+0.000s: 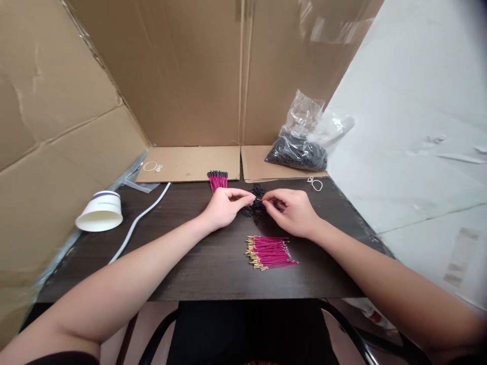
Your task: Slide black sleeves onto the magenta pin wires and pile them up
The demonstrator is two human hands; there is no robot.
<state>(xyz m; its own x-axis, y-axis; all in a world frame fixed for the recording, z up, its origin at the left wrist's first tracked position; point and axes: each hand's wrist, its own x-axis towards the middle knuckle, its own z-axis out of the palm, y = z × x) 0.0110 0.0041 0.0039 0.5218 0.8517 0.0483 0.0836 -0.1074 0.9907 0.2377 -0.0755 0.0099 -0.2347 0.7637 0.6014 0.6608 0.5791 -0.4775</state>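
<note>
My left hand (225,207) is closed in a pinch, thumb and forefinger meeting over the middle of the table. What sits at its fingertips is too small to make out. Facing it, my right hand (291,210) pinches a thin magenta wire (259,199), a short bit of which shows between the two hands. Beneath the fingertips lies a loose pile of short black sleeves (258,191). Closer to me is a flat heap of magenta wires (270,252) with gold terminals on their left ends. Past my left hand lies a bundle of magenta wires with black ends (218,181).
A clear plastic bag of black sleeves (299,151) rests on a cardboard strip (258,161) at the back right. On the left are a white cup on its side (99,213) and a white cable (142,215). Rubber bands (315,184) lie right. Cardboard walls enclose the dark table (182,274).
</note>
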